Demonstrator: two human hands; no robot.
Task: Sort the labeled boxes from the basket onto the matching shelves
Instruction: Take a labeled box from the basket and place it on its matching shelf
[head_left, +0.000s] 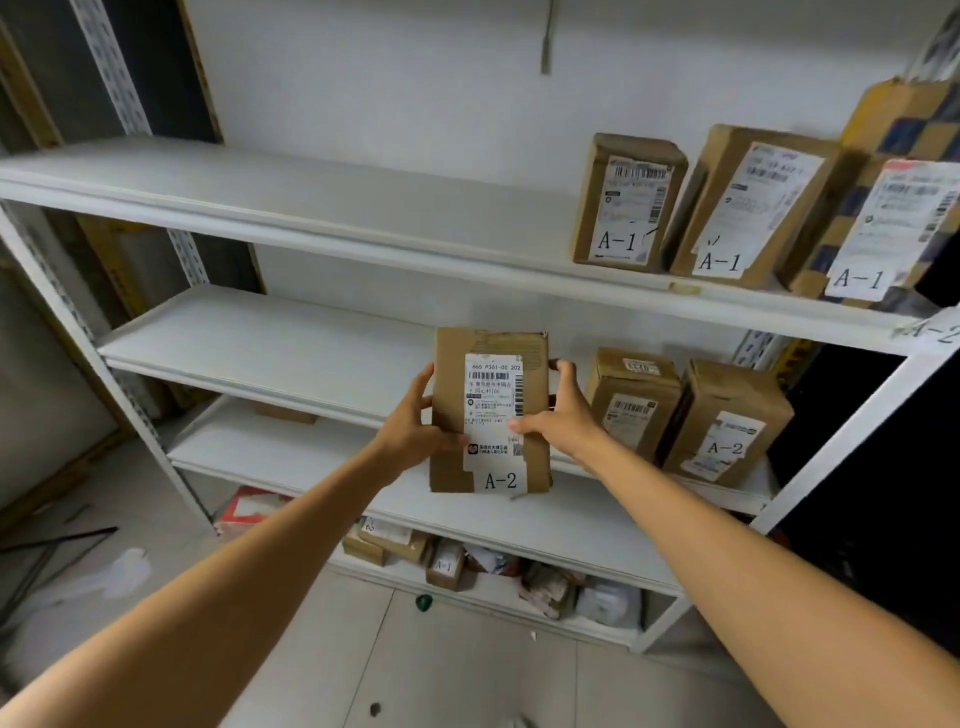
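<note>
While held upright before the second shelf (270, 332), brown cardboard box (491, 410), taped, white shipping label with barcode, "A-2" printed at bottom. Left hand (415, 426) clamped on left edge, thumb across the front, fingers wrapped behind. Right hand (563, 410) gripping right edge, thumb on label, fingertips curled over the side. Both forearms extended, bare. Two A-2 boxes (727, 421) standing just right on same shelf; A-1 boxes (626, 202) on shelf above.

Both forearms bare, no sleeves in view, no watch, bands or rings seen. Left hand (413, 426) & right hand (563, 413): no gloves, slim fingers, short plain nails, no marks visible on them.
</note>
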